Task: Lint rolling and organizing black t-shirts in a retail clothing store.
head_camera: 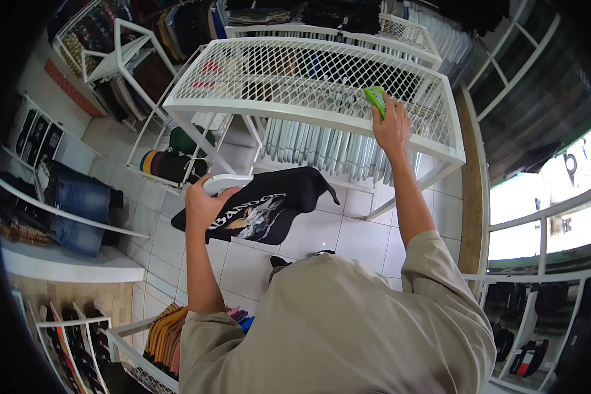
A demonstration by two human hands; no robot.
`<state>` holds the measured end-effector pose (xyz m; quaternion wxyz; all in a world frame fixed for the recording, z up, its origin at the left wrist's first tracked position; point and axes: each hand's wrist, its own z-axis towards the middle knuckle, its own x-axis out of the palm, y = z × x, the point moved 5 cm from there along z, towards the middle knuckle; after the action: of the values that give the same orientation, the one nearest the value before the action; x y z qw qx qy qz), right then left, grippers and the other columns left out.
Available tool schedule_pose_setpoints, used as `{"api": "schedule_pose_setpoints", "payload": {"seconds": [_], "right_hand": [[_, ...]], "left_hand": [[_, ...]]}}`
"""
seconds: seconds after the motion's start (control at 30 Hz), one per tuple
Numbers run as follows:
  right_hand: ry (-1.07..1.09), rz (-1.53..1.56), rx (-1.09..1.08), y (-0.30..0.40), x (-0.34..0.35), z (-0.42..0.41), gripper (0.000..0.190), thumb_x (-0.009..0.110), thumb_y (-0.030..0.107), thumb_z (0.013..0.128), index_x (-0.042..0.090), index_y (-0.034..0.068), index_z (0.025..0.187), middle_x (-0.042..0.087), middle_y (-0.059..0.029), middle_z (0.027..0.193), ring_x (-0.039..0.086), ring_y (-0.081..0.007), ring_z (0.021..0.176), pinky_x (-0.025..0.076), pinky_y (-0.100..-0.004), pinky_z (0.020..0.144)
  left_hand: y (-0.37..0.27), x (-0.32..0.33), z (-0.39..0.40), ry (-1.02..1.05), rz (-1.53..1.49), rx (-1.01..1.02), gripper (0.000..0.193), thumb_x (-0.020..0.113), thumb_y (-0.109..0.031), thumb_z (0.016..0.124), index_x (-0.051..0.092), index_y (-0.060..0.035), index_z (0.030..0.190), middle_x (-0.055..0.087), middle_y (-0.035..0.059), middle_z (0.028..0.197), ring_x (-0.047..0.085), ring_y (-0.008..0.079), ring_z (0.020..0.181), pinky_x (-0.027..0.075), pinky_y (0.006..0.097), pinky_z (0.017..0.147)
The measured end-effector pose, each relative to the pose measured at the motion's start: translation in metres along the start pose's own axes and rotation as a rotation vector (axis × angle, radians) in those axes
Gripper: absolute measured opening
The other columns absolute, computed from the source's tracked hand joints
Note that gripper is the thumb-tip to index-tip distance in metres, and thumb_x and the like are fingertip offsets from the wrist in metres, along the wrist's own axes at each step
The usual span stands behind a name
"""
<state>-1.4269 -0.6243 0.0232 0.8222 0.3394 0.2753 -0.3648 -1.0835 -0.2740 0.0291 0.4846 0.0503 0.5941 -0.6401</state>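
My left hand [204, 204] grips the white plastic clothes hanger [226, 183], from which a black printed T-shirt [263, 207] hangs sideways over the tiled floor. In my right hand [394, 123] is a green object [375, 100], perhaps a brush or sponge, held against the mesh top near the front edge of a white metal rack [285, 109]. Its underside is hidden. Beneath the mesh, many pale hangers [320, 147] hang in a row.
Folded caps [167, 165] lie on a low wire shelf at the left, near jeans [81, 207] on a rail. Yellow and pink garments [165, 340] hang behind at lower left. Glass panes [517, 197] line the right side. More clothing racks [404, 34] stand beyond.
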Motion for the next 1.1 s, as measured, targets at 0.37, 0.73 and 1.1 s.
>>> {"api": "schedule_pose_setpoints", "payload": {"seconds": [0.37, 0.73, 1.1], "right_hand": [[0.608, 0.57, -0.47, 0.169, -0.023, -0.16, 0.042, 0.072, 0.035, 0.093, 0.068, 0.006, 0.123, 0.064, -0.0211, 0.118, 0.063, -0.0387, 0.107, 0.05, -0.0471, 0.09], [0.853, 0.551, -0.02, 0.207, 0.071, -0.208, 0.033, 0.064, 0.03, 0.099, 0.059, -0.002, 0.105, 0.068, -0.0313, 0.087, 0.065, -0.0526, 0.084, 0.049, -0.0575, 0.075], [0.634, 0.703, 0.363, 0.31, 0.212, -0.243, 0.039, 0.056, 0.025, 0.105, 0.059, -0.005, 0.131, 0.065, -0.0336, 0.108, 0.066, -0.0466, 0.101, 0.051, -0.0485, 0.085]], "left_hand": [[0.043, 0.025, 0.007, 0.016, -0.001, 0.132, 0.05, 0.09, -0.051, 0.069, 0.068, -0.008, 0.081, 0.062, 0.0033, 0.081, 0.048, 0.028, 0.087, 0.04, 0.0393, 0.091], [0.068, 0.07, 0.037, -0.418, 0.079, -0.018, 0.069, 0.093, -0.041, 0.073, 0.064, -0.0003, 0.121, 0.069, 0.0092, 0.096, 0.065, 0.0263, 0.098, 0.052, 0.0358, 0.087], [0.217, 0.117, 0.102, 0.236, -0.538, -0.359, 0.059, 0.084, -0.013, 0.083, 0.061, 0.0002, 0.137, 0.072, 0.0103, 0.104, 0.072, 0.0155, 0.077, 0.061, 0.0289, 0.062]]}}
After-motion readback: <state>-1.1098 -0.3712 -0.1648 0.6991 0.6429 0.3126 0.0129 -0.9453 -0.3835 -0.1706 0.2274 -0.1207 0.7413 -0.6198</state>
